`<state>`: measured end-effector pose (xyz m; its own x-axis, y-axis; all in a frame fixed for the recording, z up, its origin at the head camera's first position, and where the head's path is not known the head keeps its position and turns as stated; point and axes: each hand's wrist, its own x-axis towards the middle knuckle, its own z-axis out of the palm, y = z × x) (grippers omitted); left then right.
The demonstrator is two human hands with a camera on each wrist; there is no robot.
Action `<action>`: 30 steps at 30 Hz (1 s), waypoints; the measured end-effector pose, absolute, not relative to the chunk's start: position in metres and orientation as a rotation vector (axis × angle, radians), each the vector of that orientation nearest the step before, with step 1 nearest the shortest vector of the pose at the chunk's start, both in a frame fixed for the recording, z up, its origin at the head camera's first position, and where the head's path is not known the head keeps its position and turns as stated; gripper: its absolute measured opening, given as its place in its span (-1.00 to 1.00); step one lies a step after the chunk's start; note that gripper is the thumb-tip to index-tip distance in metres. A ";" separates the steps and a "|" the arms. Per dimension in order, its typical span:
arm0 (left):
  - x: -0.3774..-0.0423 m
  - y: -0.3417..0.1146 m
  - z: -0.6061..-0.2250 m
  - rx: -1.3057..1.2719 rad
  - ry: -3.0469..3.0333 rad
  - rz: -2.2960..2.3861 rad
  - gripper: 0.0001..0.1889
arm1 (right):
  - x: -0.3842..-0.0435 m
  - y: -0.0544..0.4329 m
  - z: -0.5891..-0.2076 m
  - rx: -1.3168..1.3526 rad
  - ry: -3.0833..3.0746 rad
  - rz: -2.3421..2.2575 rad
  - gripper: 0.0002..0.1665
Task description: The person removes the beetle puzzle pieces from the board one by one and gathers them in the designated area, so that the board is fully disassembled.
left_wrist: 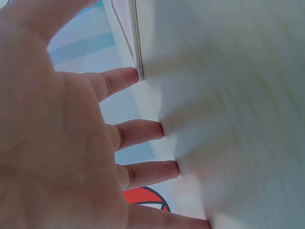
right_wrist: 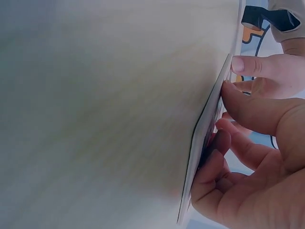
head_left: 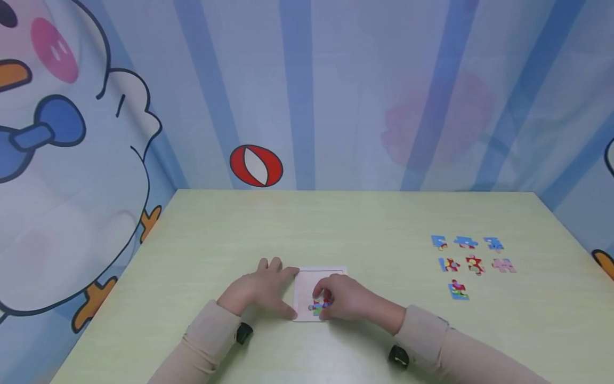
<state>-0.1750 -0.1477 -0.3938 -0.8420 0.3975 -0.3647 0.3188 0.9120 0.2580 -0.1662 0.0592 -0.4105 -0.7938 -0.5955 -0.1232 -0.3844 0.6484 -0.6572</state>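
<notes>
A small white puzzle board [head_left: 305,282] with a raised rim lies flat on the table. My left hand [head_left: 263,289] is spread at its left side, thumb at the lower left corner and index finger at the upper left one. In the left wrist view, the straight fingers [left_wrist: 147,130] of that hand rest their tips on the table and the board's edge. Over the board's lower right part, my right hand [head_left: 349,298] pinches a colourful jigsaw piece between thumb and curled fingers. Blue, red and green jigsaw pieces [head_left: 316,308] show beside its fingertips; the rest is hidden under the hand.
On the table's right side lie several loose jigsaw pieces in rows, among them a pink piece [head_left: 504,265], a blue piece [head_left: 493,244] and a red and green piece [head_left: 458,289]. A printed cloth [head_left: 345,96] hangs behind the table's far edge.
</notes>
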 end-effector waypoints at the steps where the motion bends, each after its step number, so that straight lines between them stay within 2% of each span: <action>1: -0.175 -0.148 -0.394 0.520 2.657 0.260 -0.07 | -0.166 0.059 -0.410 -0.779 2.544 -0.900 -0.66; 9: -0.174 -0.148 -0.393 0.507 2.654 0.263 -0.06 | -0.165 0.056 -0.412 -0.762 2.555 -0.887 -0.66; 30: -0.176 -0.148 -0.394 0.505 2.662 0.226 -0.07 | -0.169 0.066 -0.411 -0.777 2.492 -1.012 -0.81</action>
